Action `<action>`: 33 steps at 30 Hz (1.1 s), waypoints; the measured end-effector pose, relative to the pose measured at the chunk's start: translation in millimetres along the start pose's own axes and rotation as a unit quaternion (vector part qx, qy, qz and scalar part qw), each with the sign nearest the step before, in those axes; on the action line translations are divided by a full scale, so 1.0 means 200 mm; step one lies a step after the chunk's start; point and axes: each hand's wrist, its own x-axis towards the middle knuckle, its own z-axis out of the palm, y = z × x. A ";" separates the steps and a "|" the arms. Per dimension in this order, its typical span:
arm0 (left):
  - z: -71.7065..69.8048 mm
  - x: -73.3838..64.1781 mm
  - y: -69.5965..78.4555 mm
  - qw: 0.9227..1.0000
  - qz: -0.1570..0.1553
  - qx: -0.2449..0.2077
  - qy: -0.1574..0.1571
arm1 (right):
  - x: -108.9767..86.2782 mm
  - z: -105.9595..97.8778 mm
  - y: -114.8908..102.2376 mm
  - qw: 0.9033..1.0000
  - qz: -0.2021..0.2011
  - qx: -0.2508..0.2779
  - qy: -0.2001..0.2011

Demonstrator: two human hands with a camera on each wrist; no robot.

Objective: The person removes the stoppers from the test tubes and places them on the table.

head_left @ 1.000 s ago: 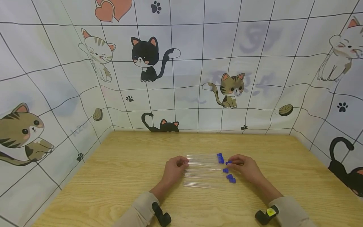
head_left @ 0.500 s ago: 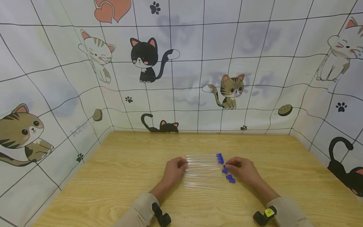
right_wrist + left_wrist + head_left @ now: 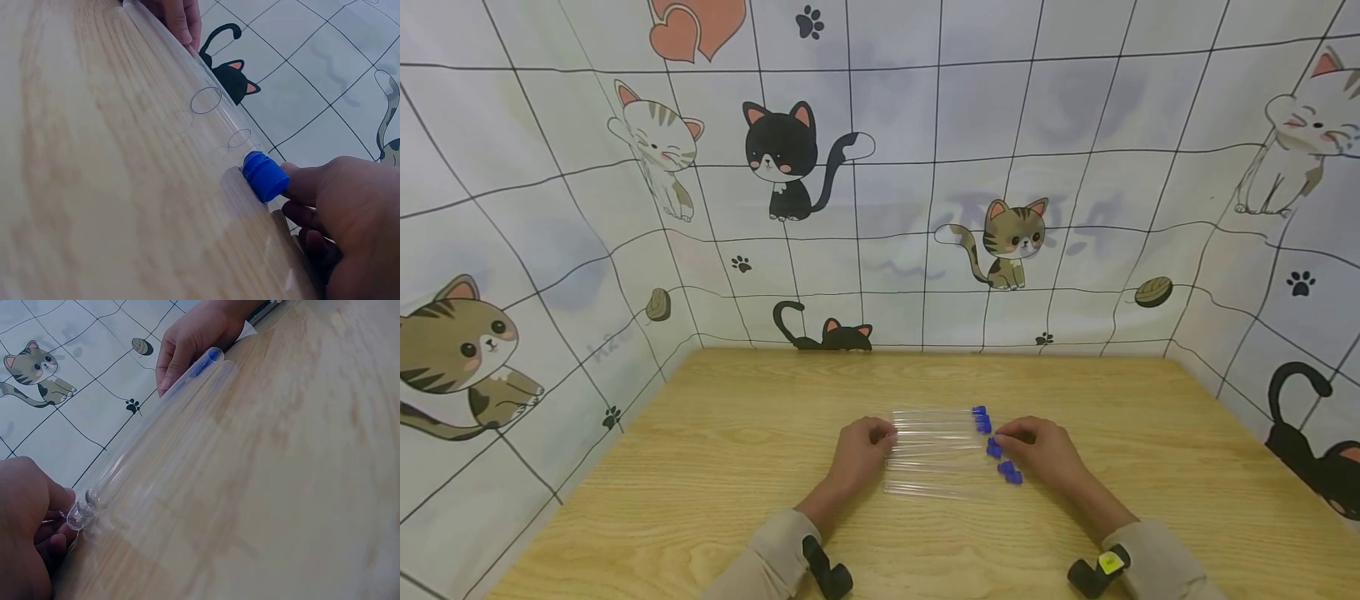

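Note:
Several clear test tubes [image 3: 925,490] lie side by side on the wooden table, rounded ends to the left and open mouths to the right. My left hand [image 3: 861,450] pinches the rounded end of a middle tube between thumb and fingers. At the mouth side, my right hand [image 3: 1043,450] pinches a small blue stopper [image 3: 992,442] close to a tube's mouth; whether it touches the tube cannot be made out. In the right wrist view a ribbed blue stopper [image 3: 265,178] lies before the right fingertips, partly hiding them. The left wrist view shows tube ends [image 3: 76,517] beside the left thumb.
Blue stoppers [image 3: 983,424] sit at the mouths of the far tubes. Loose blue stoppers [image 3: 1013,477] lie nearer, right of the tubes. A cat-patterned cloth wall [image 3: 887,208] encloses the wooden table [image 3: 737,433] at the back and sides.
My right hand has moved slightly left and toward me, bringing its blue stopper closer to the tube mouths. The left hand has stayed nearly in place at the tube ends.

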 end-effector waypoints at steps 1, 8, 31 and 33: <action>0.00 0.00 0.00 1.000 0.000 0.000 0.000 | 0.00 0.00 0.00 1.000 0.000 0.000 0.000; 0.00 0.00 0.00 1.000 -0.001 0.000 0.001 | 0.00 0.01 0.01 1.000 -0.011 -0.008 0.006; 0.00 0.00 0.00 0.999 -0.031 -0.009 0.044 | 0.00 0.02 0.03 0.999 -0.031 -0.020 0.025; 0.01 0.00 0.01 0.998 -0.041 -0.001 0.057 | 0.00 0.01 0.03 0.999 -0.027 -0.019 0.027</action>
